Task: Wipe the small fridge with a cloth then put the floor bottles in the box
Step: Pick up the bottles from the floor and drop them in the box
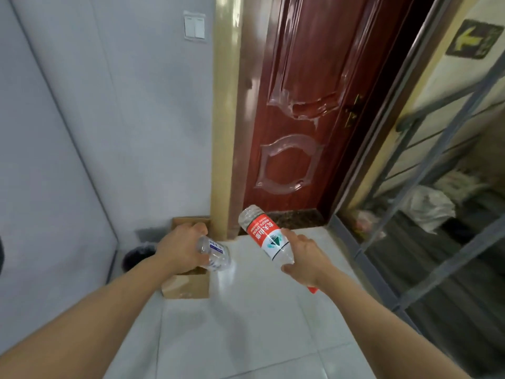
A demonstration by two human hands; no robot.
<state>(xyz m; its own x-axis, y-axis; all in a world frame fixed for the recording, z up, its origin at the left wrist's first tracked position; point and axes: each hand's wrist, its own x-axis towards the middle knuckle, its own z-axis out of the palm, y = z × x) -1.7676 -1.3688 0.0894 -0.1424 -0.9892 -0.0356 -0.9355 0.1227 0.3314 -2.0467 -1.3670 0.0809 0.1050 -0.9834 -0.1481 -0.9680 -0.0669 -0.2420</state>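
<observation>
My left hand (pixel 180 248) grips a clear plastic bottle with a blue-and-white label (pixel 215 254), held on its side just above the open cardboard box (pixel 188 287) on the floor by the wall. My right hand (pixel 303 259) grips a larger clear bottle with a red-and-white label (pixel 263 232) near its neck, base tilted up and away; its red cap (pixel 313 289) shows below my wrist. This bottle hangs over the floor tiles to the right of the box. The box's inside is mostly hidden by my left hand and arm.
A dark bin (pixel 136 257) stands left of the box against the grey wall (pixel 95 132). A red-brown door (pixel 300 119) in a beige frame is straight ahead. On the right a glass panel with metal bars (pixel 426 214) reflects bags. Pale floor tiles (pixel 246 324) lie below.
</observation>
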